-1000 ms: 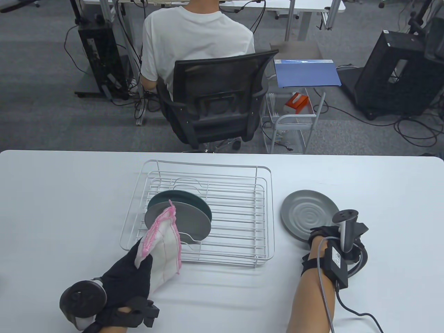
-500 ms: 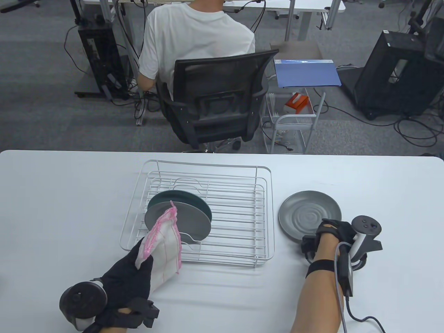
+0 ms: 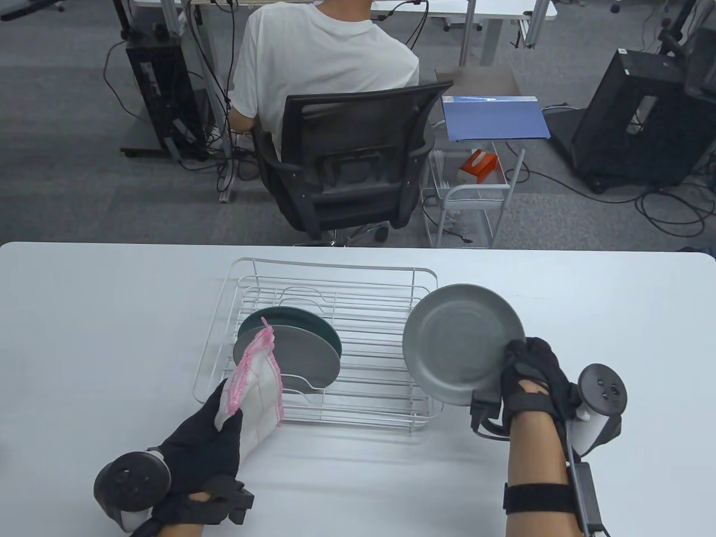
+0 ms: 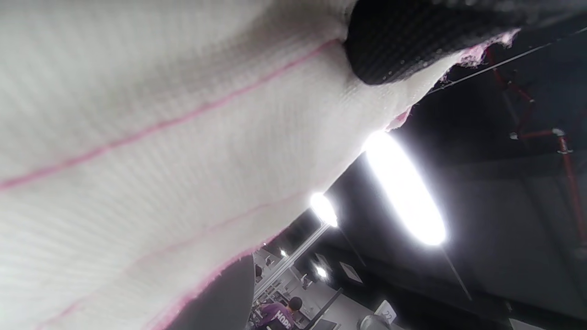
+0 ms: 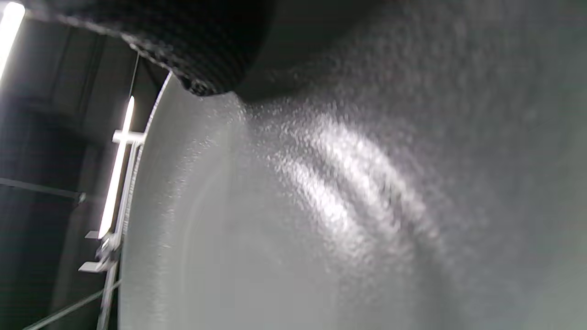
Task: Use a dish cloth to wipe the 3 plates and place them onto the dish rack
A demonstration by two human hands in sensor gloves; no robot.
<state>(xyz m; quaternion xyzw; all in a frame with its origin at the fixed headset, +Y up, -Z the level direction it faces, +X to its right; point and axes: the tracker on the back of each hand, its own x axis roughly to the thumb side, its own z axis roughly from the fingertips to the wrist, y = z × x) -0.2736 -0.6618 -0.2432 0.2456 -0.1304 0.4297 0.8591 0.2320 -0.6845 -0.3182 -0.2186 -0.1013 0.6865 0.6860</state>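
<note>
A white wire dish rack [image 3: 391, 279] sits mid-table with two plates leaning in its left slots: a grey plate [image 3: 305, 358] in front of a dark green plate [image 3: 291, 320]. My right hand [image 3: 528, 372] grips a third grey plate [image 3: 456, 344] by its right rim, lifted and tilted over the rack's right edge; the plate's surface [image 5: 321, 220] fills the right wrist view. My left hand [image 3: 210, 436] holds a white dish cloth with pink trim [image 3: 254, 386] upright at the rack's front left corner. The cloth [image 4: 160, 160] covers most of the left wrist view.
The white table [image 3: 84, 335] stretches left and right of the rack. Beyond its far edge a person sits in a black office chair [image 3: 352, 162], next to a small wire cart [image 3: 475, 190].
My right hand took the grey plate by its rim, raised it off the table and carried it left toward the rack, tilted. My left hand with the cloth shifted slightly left.
</note>
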